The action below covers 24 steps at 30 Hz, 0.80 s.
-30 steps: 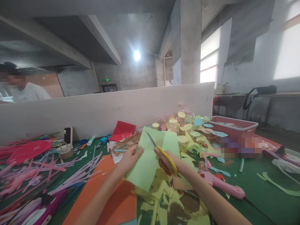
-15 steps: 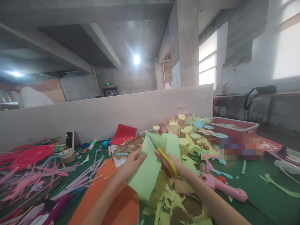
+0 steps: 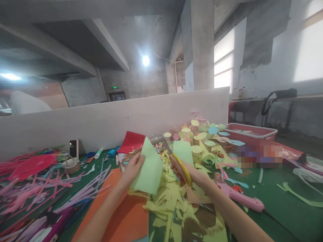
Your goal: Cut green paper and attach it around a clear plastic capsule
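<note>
My left hand (image 3: 133, 169) grips the left edge of a light green sheet of paper (image 3: 149, 171), thumb on its face. In my right hand (image 3: 182, 171) is a pair of scissors (image 3: 182, 167) with yellow handles, the blades pointing up and to the left. A gap separates the blades from the sheet. Just behind the right hand shows another light green paper piece (image 3: 182, 149); its lower part is hidden, and I cannot tell whether the hand touches it. Below both hands lies a heap of yellow-green paper scraps (image 3: 166, 201).
Orange paper (image 3: 126, 220) lies under my left forearm. Pink and lilac strips (image 3: 88, 188) and a phone (image 3: 74, 149) are at left. At right are a pink glue gun (image 3: 242, 198) and a pink bin (image 3: 252, 132). A white board (image 3: 101, 124) stands across the back.
My left hand has moved left with the green sheet, away from the scissors. The sheet no longer overlaps the blades, and the scrap heap between the hands has come into view.
</note>
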Tool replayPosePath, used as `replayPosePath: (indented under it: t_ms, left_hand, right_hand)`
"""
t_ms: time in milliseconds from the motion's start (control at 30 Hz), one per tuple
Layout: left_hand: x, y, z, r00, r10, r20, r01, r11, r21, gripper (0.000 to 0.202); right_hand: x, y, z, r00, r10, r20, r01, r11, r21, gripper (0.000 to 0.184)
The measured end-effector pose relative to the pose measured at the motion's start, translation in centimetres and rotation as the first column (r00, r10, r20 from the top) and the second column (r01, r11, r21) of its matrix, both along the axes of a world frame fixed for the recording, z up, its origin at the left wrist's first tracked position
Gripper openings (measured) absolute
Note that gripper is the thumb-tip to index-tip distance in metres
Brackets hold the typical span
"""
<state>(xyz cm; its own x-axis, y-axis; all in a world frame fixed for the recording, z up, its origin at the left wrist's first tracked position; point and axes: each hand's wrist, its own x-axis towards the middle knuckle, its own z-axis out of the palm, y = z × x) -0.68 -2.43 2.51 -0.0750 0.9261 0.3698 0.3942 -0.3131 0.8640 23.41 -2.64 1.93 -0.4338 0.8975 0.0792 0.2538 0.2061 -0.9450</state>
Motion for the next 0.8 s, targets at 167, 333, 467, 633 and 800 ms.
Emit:
replayPosePath:
  t_ms: [167, 333, 467, 633, 800]
  left_hand:
    - [-1.1, 0.5, 0.3, 0.989, 0.137, -0.056, -0.132, 0.987, 0.097, 0.041]
    - [-2.0, 0.9, 0.1, 0.971, 0.216, -0.099, -0.198, 0.967, 0.160, 0.036]
    - [-2.2, 0.7, 0.2, 0.970, 0.230, -0.074, -0.218, 0.965, 0.147, 0.042]
    - [-2.0, 0.5, 0.3, 0.983, 0.184, 0.020, -0.185, 0.972, 0.147, 0.039]
    - [-1.7, 0.3, 0.5, 0.988, 0.152, 0.021, -0.154, 0.982, 0.113, 0.035]
  right_hand:
    - [0.7, 0.2, -0.4, 0.984, 0.024, 0.177, -0.067, 0.968, 0.243, 0.048]
    - [1.0, 0.8, -1.0, 0.961, 0.079, 0.264, -0.112, 0.987, 0.114, 0.049]
    - [1.3, 0.5, -0.7, 0.958, 0.113, 0.265, -0.129, 0.991, 0.045, 0.050]
    - [1.4, 0.1, -0.4, 0.938, 0.144, 0.316, -0.177, 0.981, 0.078, 0.049]
    - [1.2, -0.1, -0.3, 0.927, 0.153, 0.342, -0.174, 0.984, 0.032, 0.050]
